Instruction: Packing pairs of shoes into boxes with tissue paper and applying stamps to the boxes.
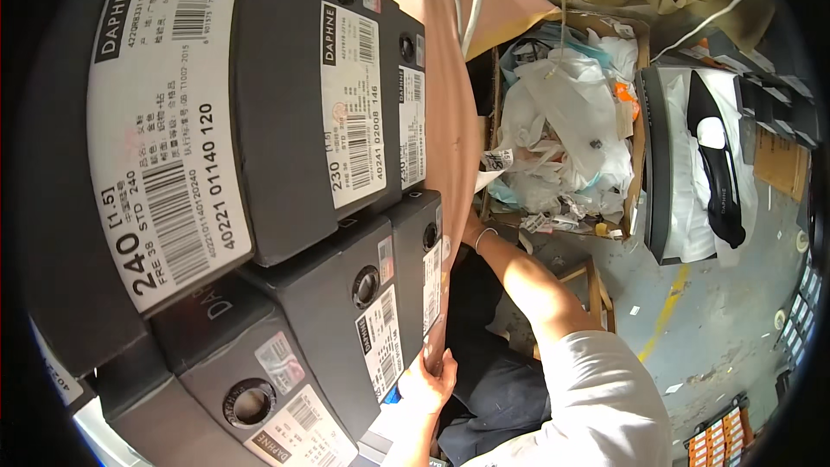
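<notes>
Left hand (428, 380) grips the tan table (450, 121) edge; right hand hidden, grip unclear. Stacked grey shoeboxes (294, 112) could topple if jolted.

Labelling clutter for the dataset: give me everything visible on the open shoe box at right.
The open shoe box is dark grey, looks like cardboard, and has no lid on. It is lined with white tissue paper, with one black pointed shoe with a pale insole lying on top. It sits right of a cardboard bin of plastic waste. Neither hand touches it.
</notes>
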A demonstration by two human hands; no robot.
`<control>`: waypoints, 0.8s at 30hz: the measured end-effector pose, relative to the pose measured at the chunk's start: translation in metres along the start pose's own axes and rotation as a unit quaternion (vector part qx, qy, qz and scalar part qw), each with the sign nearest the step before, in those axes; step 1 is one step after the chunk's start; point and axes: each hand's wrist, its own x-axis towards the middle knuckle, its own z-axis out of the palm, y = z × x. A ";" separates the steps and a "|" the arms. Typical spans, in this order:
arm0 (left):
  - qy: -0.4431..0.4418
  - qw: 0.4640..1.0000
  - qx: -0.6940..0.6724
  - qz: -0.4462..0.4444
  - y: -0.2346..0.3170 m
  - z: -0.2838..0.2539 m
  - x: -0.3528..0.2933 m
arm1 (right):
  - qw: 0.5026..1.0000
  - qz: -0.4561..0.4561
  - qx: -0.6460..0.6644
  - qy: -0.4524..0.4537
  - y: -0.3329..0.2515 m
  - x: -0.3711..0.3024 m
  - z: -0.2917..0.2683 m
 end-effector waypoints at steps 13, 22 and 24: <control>0.078 0.994 0.062 0.051 0.018 -0.013 0.019 | 0.989 0.053 0.090 0.100 -0.024 0.040 -0.037; 0.001 1.000 0.000 0.011 0.004 -0.003 0.003 | 0.992 0.051 0.091 0.072 -0.026 0.068 -0.040; 0.005 1.000 -0.004 0.012 0.004 -0.003 0.001 | 0.993 0.039 0.092 0.065 -0.028 0.053 -0.033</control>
